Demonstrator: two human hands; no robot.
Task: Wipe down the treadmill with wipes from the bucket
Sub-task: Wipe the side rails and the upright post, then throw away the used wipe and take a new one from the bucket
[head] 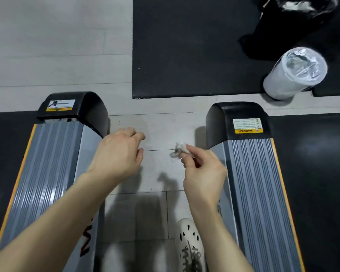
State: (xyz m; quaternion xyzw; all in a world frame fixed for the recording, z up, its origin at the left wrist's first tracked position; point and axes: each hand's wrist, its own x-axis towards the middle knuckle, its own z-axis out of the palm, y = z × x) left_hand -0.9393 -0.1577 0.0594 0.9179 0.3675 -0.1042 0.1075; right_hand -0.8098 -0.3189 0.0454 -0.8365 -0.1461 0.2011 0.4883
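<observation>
Fingers (pixel 196 153) of the right hand (pixel 202 173) pinched a crumpled, soiled wipe (pixel 179 151) over the floor between the left treadmill (pixel 47 163) and the right treadmill (pixel 253 183). Left hand (pixel 119 152) loosely curled, holding nothing. Judged: wipe spent. Next move calls for a fresh one from the bucket (pixel 290 79), well apart at right

A white laced shoe (pixel 190 244) stands on the grey plank floor (pixel 57 46), a black mat (pixel 185 46) lying ahead
</observation>
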